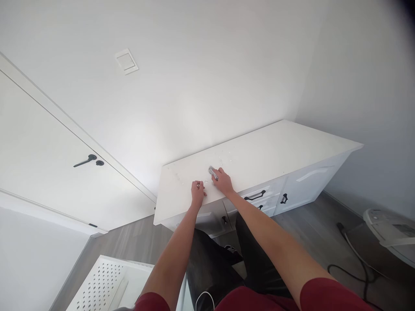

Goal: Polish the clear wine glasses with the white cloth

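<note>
My right hand (223, 181) is closed around a short, shiny silvery-grey object (212, 172), whose rounded far end sticks out past the fingers. Its exact kind does not show. Close by on the left, my left hand (197, 192) has its fingers curled in a pinch over the cabinet top. A tiny shiny bit shows at those fingertips, too small to name. Both hands are low over the white cabinet top (275, 149), near its front edge. Small clear bits (231, 160) lie scattered on this surface, several of them around and beyond the hands.
Black handles (256, 195) stick out from the cabinet's front. A white wall with a light switch (126, 61) rises behind. To the left is a white door with a black handle (85, 160). A white perforated unit (100, 280), a dark cable (348, 270) and an appliance (394, 235) stand nearby.
</note>
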A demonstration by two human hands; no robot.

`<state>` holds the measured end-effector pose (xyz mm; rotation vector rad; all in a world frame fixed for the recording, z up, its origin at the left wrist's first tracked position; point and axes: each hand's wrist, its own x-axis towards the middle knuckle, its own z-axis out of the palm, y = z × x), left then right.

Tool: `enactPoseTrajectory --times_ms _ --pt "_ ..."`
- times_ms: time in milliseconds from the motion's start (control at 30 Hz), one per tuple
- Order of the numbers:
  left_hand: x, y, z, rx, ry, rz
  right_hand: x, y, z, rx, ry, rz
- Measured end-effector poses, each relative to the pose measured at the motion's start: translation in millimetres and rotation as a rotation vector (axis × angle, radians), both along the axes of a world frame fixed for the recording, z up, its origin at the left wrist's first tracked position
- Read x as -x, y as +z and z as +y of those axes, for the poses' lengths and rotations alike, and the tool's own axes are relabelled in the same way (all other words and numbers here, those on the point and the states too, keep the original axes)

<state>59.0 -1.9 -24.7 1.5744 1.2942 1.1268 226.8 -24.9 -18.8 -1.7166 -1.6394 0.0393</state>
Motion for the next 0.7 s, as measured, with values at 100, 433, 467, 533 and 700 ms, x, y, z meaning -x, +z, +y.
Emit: enactPoseTrajectory --times_ms 100,433,467,533,700 --pt "-1.0 0.6 0.1 -0.046 -0.033 0.006 4.6 1.3 -2.5 -0.008 0.122 -0.049" --pt "0.0 1.5 0.3 -0.068 -0.079 0.034 2.6 0.0 -1.1 0.005 0.057 -0.061" --pt "-0.1 1.4 -0.1 -0.048 -0.082 0.032 3.7 -0.2 -1.8 0.002 0.100 -0.073" --pt "-1.2 1.5 -1.0 -0.007 -0.088 0.029 5.6 -0.6 -2.7 -0.003 0.159 -0.090" --pt "-3.2 2.9 -2.8 0.024 -0.104 0.043 1.0 -1.1 -1.0 -0.001 0.024 -0.031"
